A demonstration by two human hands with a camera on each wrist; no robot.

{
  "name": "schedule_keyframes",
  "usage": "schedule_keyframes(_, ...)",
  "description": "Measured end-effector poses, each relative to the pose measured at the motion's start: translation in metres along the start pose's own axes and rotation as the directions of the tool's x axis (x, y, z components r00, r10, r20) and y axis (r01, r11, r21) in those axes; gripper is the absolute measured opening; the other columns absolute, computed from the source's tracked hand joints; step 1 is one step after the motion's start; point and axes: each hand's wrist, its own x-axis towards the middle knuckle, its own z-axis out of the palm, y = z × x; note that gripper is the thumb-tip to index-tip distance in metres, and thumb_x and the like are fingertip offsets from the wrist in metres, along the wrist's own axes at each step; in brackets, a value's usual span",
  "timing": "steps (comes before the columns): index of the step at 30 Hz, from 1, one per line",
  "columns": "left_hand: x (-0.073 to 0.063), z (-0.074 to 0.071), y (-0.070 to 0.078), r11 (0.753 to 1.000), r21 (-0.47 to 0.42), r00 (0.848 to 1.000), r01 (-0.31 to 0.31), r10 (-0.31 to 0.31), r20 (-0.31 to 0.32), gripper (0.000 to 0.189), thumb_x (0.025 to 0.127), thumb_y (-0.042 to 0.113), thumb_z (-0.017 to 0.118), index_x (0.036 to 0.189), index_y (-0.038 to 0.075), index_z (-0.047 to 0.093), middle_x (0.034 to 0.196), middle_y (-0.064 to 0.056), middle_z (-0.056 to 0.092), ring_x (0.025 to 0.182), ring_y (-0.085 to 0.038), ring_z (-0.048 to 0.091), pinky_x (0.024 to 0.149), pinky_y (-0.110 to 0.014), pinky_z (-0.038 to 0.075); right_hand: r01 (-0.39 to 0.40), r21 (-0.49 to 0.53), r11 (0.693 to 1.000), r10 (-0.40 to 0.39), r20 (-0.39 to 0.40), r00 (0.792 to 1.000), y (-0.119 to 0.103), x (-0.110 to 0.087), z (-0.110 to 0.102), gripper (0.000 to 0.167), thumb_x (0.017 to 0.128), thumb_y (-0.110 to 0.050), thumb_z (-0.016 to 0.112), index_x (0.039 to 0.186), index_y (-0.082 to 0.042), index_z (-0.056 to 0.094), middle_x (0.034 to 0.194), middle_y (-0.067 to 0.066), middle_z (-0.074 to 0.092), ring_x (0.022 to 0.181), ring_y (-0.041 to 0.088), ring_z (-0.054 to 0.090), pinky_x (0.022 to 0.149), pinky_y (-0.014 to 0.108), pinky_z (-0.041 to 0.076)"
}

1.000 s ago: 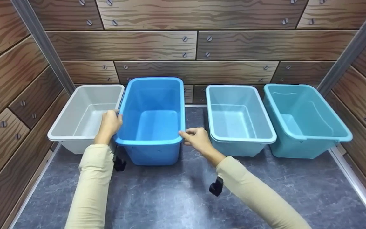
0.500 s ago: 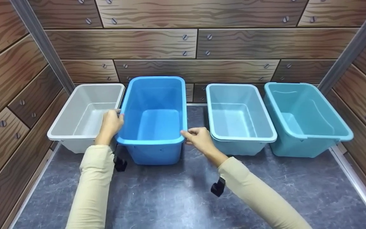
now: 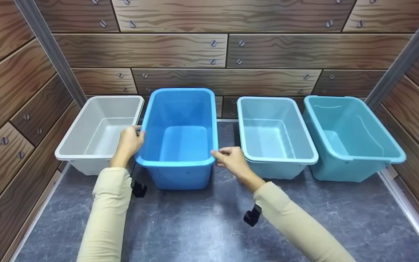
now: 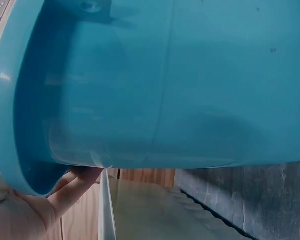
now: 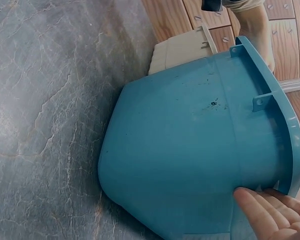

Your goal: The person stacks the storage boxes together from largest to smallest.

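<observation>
A deep blue plastic bin [image 3: 176, 176] stands upright between both hands, its inside bare. My left hand [image 3: 128, 142] grips its left rim, thumb over the top and fingers curled under the lip. In the left wrist view the fingers [image 4: 72, 192] reach beneath the rim of the blue bin [image 4: 190, 90]. At the front right corner my right hand [image 3: 230, 159] pinches the rim between thumb and fingers. The right wrist view has the right hand's fingers [image 5: 265, 210] against the bin's wall [image 5: 170, 145], under its lip.
A pale grey bin [image 3: 96, 165] stands close to the left of the blue one. To the right are a light blue-grey bin [image 3: 273, 169] and a teal bin [image 3: 340, 169]. Wood-patterned walls [image 3: 180, 51] rise behind and at both sides of the dark marbled surface [image 3: 180, 222].
The blue bin has shifted slightly to the right, away from the grey bin. Both hands have moved along with it, keeping their hold on the rim.
</observation>
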Motion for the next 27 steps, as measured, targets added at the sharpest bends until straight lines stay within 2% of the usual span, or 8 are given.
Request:
schedule_keyframes(2, 0.0, 0.0, 0.0, 1.0, -0.001, 1.0, -0.004, 0.004, -0.007, 0.038, 0.096, 0.007, 0.048, 0.125, -0.016, 0.054, 0.111, -0.033, 0.066, 0.101, -0.041, 0.066, 0.09, -0.047, 0.054, 0.003, -0.007, 1.0, -0.003, 0.005, 1.0, 0.0, 0.0, -0.001, 0.026, 0.089, -0.014, 0.066, 0.098, 0.011, 0.07, 0.088, 0.011, 0.073, 0.069, 0.009, 0.068, 0.078, 0.032, 0.062)
schedule_keyframes(6, -0.001, 0.001, 0.002, 1.0, -0.023, 1.0, -0.011, 0.011, -0.003, 0.038, 0.096, 0.007, 0.048, 0.125, -0.017, 0.054, 0.111, -0.034, 0.066, 0.1, -0.041, 0.066, 0.09, -0.047, 0.055, -0.005, -0.016, 1.0, 0.005, 0.007, 1.0, 0.001, 0.0, -0.004, 0.026, 0.09, -0.016, 0.066, 0.089, 0.009, 0.068, 0.085, 0.01, 0.072, 0.07, 0.011, 0.07, 0.078, 0.032, 0.062)
schedule_keyframes(8, -0.001, 0.001, 0.002, 0.999, -0.037, 1.0, -0.008, 0.008, 0.007, 0.038, 0.096, 0.007, 0.048, 0.126, -0.016, 0.053, 0.112, -0.034, 0.066, 0.101, -0.041, 0.065, 0.091, -0.047, 0.055, -0.011, -0.017, 1.0, 0.011, 0.002, 1.0, 0.001, 0.001, -0.006, 0.026, 0.09, -0.017, 0.066, 0.091, 0.009, 0.068, 0.088, 0.013, 0.073, 0.073, 0.013, 0.071, 0.079, 0.032, 0.062)
schedule_keyframes(11, -0.001, 0.002, 0.0, 0.998, -0.058, 1.0, 0.002, 0.0, 0.021, 0.038, 0.097, 0.007, 0.049, 0.126, -0.016, 0.053, 0.112, -0.034, 0.065, 0.103, -0.04, 0.065, 0.092, -0.046, 0.054, -0.021, -0.021, 1.0, 0.022, 0.008, 1.0, 0.002, 0.0, -0.007, 0.03, 0.09, -0.018, 0.066, 0.1, 0.01, 0.068, 0.101, 0.023, 0.072, 0.081, 0.02, 0.074, 0.082, 0.033, 0.061)
schedule_keyframes(14, -0.003, 0.003, -0.001, 0.997, -0.072, 1.0, 0.003, -0.001, 0.028, 0.038, 0.096, 0.007, 0.049, 0.126, -0.016, 0.053, 0.112, -0.034, 0.065, 0.103, -0.041, 0.064, 0.092, -0.046, 0.054, -0.024, -0.029, 0.999, 0.024, 0.01, 1.0, 0.003, -0.002, -0.007, 0.033, 0.091, -0.019, 0.065, 0.107, 0.01, 0.068, 0.107, 0.026, 0.07, 0.085, 0.022, 0.074, 0.084, 0.035, 0.06)
schedule_keyframes(22, -0.004, 0.005, 0.001, 0.995, -0.099, 0.999, 0.017, -0.013, 0.042, 0.038, 0.096, 0.008, 0.05, 0.126, -0.014, 0.054, 0.113, -0.033, 0.066, 0.106, -0.041, 0.065, 0.094, -0.045, 0.054, -0.026, -0.035, 0.999, 0.026, -0.005, 1.0, 0.003, -0.004, -0.011, 0.033, 0.09, -0.017, 0.065, 0.107, 0.011, 0.067, 0.109, 0.027, 0.069, 0.084, 0.021, 0.074, 0.085, 0.037, 0.06)
schedule_keyframes(24, -0.003, 0.005, 0.001, 0.994, -0.108, 0.999, 0.015, -0.01, 0.046, 0.038, 0.096, 0.008, 0.05, 0.127, -0.014, 0.053, 0.113, -0.033, 0.066, 0.106, -0.041, 0.065, 0.094, -0.045, 0.054, -0.024, -0.039, 0.999, 0.024, -0.001, 1.0, 0.003, -0.004, -0.012, 0.032, 0.091, -0.017, 0.065, 0.103, 0.012, 0.067, 0.108, 0.026, 0.069, 0.083, 0.02, 0.074, 0.085, 0.037, 0.06)
schedule_keyframes(27, -0.003, 0.005, 0.001, 0.994, -0.113, 0.998, 0.012, -0.005, 0.062, 0.039, 0.097, 0.009, 0.05, 0.127, -0.015, 0.052, 0.114, -0.033, 0.065, 0.106, -0.041, 0.064, 0.094, -0.045, 0.054, -0.011, -0.035, 0.999, 0.011, 0.001, 1.0, 0.004, -0.005, -0.015, 0.028, 0.091, -0.017, 0.065, 0.098, 0.011, 0.068, 0.101, 0.02, 0.072, 0.08, 0.017, 0.073, 0.084, 0.037, 0.06)
